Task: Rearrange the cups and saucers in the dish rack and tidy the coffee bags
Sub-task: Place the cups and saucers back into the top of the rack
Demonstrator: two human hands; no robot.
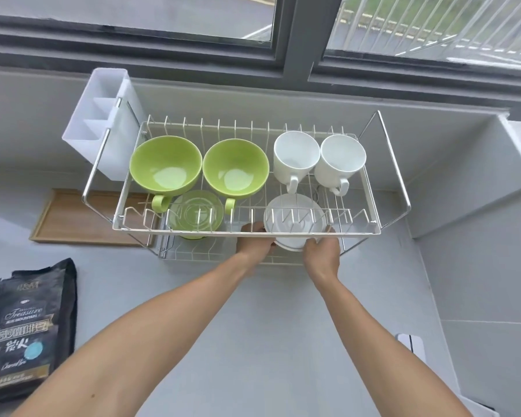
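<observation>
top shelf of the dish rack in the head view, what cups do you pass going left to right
Left green ceramic cup → right green ceramic cup → left white ceramic mug → right white ceramic mug, all standing upright in one row on the white wire dish rack.

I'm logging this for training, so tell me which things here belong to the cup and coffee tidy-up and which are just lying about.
Part of the job:
green cups
white cups
green saucer
white saucers, held by left hand and right hand
dish rack
coffee bag

Lying about:
white cutlery holder
wooden tray
</observation>
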